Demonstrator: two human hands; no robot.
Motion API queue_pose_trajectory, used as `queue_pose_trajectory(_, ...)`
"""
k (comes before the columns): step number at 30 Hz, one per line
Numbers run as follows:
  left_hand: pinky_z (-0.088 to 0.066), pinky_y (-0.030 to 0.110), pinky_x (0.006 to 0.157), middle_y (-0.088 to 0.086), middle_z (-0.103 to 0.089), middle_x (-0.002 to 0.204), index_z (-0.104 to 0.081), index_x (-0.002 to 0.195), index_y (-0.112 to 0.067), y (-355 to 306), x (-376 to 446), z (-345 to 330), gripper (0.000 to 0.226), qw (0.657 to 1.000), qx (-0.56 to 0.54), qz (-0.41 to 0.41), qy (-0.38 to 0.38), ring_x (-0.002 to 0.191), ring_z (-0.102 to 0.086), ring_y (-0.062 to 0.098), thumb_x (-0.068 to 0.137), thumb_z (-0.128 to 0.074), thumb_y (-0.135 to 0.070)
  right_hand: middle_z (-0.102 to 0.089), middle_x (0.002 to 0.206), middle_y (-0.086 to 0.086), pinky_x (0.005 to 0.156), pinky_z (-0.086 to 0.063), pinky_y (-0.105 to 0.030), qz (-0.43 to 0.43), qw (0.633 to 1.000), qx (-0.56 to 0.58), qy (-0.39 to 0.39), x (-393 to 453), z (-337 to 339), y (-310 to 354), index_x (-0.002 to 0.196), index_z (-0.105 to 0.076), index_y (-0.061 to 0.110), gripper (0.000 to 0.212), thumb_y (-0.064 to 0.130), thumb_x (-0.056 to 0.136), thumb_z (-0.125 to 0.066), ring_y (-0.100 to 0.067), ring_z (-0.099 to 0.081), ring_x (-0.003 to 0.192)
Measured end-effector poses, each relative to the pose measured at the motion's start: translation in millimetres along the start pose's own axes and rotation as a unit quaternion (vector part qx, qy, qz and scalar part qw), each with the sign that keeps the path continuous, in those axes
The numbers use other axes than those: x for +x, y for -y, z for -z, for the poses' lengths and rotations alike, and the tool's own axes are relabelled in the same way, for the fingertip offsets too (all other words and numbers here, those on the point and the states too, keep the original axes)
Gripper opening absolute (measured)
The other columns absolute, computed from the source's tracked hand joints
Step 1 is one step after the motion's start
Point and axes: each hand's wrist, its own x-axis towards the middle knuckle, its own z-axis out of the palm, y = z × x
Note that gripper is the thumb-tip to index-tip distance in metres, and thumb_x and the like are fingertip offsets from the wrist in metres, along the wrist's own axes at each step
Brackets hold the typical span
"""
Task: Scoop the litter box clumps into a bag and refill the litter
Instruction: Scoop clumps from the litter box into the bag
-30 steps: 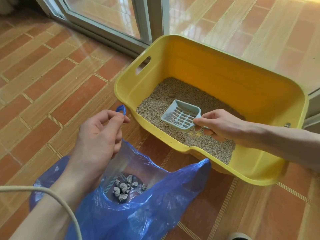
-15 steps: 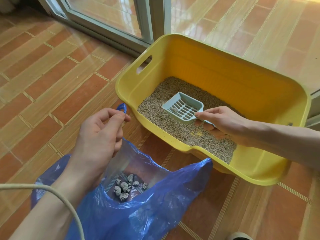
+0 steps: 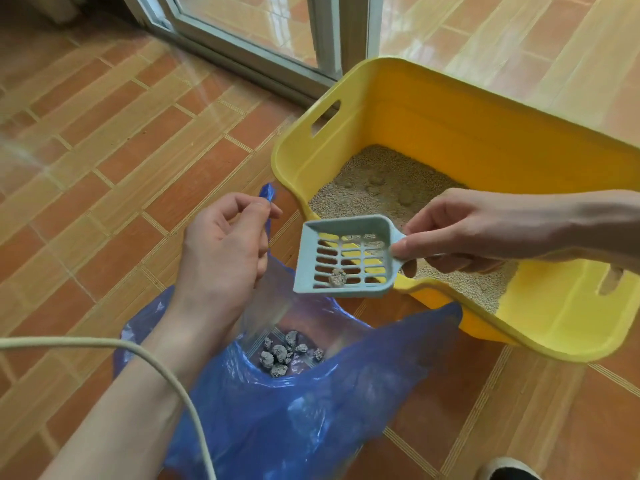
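Scoop (image 3: 346, 257) held out past the near rim of the yellow litter box (image 3: 450, 133), above the mouth of the blue bag (image 3: 311, 410). Right hand (image 3: 460, 226) pinches the scoop's handle, thumb on top, forearm reaching in from the right. Left hand (image 3: 221, 258) pinches the bag's handle loop, lifting that side open. One clump (image 3: 337, 277) on the slotted tray. Bagged clumps (image 3: 282, 351): perhaps eight, piled too closely to count surely. Litter (image 3: 374, 188) remains in the box.
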Motion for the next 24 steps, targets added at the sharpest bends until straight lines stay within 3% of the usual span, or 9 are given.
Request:
queue_pose_trajectory(3,-0.018,0.017,0.039,-0.005,-0.03,0.051,-0.064,0.085,-0.013,0,-2,7,0.025,1.0,-0.005,0.001,-0.002,0.041,-0.02,0.011,0.105,-0.05,-0.015,-0.039,0.056,-0.002,0.039,-0.021,-0.022,-0.011,0.998,-0.06,0.031,8,-14,12,0.088,-0.074,0.006,0.038,0.042,0.096,-0.062,-0.014,-0.025,0.045)
queue_pose_trajectory(6,-0.018,0.017,0.039,-0.003,-0.029,0.052,-0.064,0.085,-0.014,-1,-4,13,0.025,1.0,-0.007,0.001,0.001,0.042,-0.02,0.012,0.105,-0.049,-0.016,-0.051,0.056,0.001,0.04,-0.031,-0.022,0.004,0.978,-0.21,0.002,24,-34,20,0.088,-0.074,0.007,0.042,0.046,0.097,-0.061,-0.012,-0.037,0.045)
queue_pose_trajectory(9,-0.019,0.017,0.039,-0.002,-0.03,0.053,-0.064,0.086,-0.012,-3,-7,15,0.023,1.0,-0.004,-0.002,0.001,0.042,-0.02,0.011,0.104,-0.05,-0.016,-0.056,0.059,-0.001,0.049,-0.038,-0.03,0.047,0.93,-0.359,-0.067,40,-58,23,0.077,-0.067,0.013,0.041,0.047,0.096,-0.056,-0.017,-0.046,0.052)
queue_pose_trajectory(12,-0.019,0.018,0.04,0.001,-0.03,0.055,-0.064,0.086,-0.012,-4,-9,16,0.023,1.0,0.002,-0.006,0.002,0.042,-0.021,0.012,0.104,-0.05,-0.016,-0.066,0.077,-0.008,0.059,-0.043,-0.032,0.091,0.87,-0.467,-0.126,56,-85,18,0.085,-0.064,0.01,0.034,0.04,0.097,-0.051,-0.031,-0.062,0.074)
queue_pose_trajectory(14,-0.019,0.018,0.04,0.001,-0.03,0.055,-0.064,0.086,-0.011,-4,-10,16,0.023,1.0,0.004,-0.008,0.0,0.041,-0.022,0.012,0.104,-0.05,-0.016,-0.07,0.088,-0.009,0.059,-0.041,-0.032,0.104,0.828,-0.529,-0.155,66,-101,14,0.089,-0.064,0.014,0.026,0.035,0.097,-0.05,-0.035,-0.067,0.083)
queue_pose_trajectory(18,-0.019,0.018,0.04,0.002,-0.03,0.055,-0.064,0.088,-0.009,-3,-12,17,0.021,1.0,0.004,-0.008,-0.005,0.04,-0.022,0.012,0.104,-0.051,-0.015,-0.068,0.084,-0.009,0.043,-0.025,-0.033,0.131,0.761,-0.62,-0.137,73,-116,10,0.093,-0.056,0.012,0.006,0.013,0.094,-0.051,-0.035,-0.066,0.074)
queue_pose_trajectory(21,-0.021,0.017,0.039,0.001,-0.032,0.054,-0.064,0.091,-0.007,-3,-13,17,0.019,1.0,0.011,-0.004,-0.008,0.041,-0.023,0.012,0.103,-0.052,-0.015,-0.063,0.078,-0.008,0.041,-0.018,-0.033,0.146,0.724,-0.662,-0.128,70,-120,5,0.096,-0.048,0.01,0.01,0.004,0.093,-0.041,-0.033,-0.053,0.06)
queue_pose_trajectory(24,-0.022,0.017,0.039,0.0,-0.033,0.053,-0.065,0.092,-0.006,-4,-12,16,0.019,1.0,0.009,-0.007,-0.006,0.04,-0.024,0.011,0.103,-0.052,-0.014,-0.059,0.066,-0.005,0.038,-0.013,-0.031,0.173,0.708,-0.671,-0.137,67,-118,-2,0.088,-0.041,0.012,0.016,-0.001,0.087,-0.051,-0.03,-0.055,0.052)
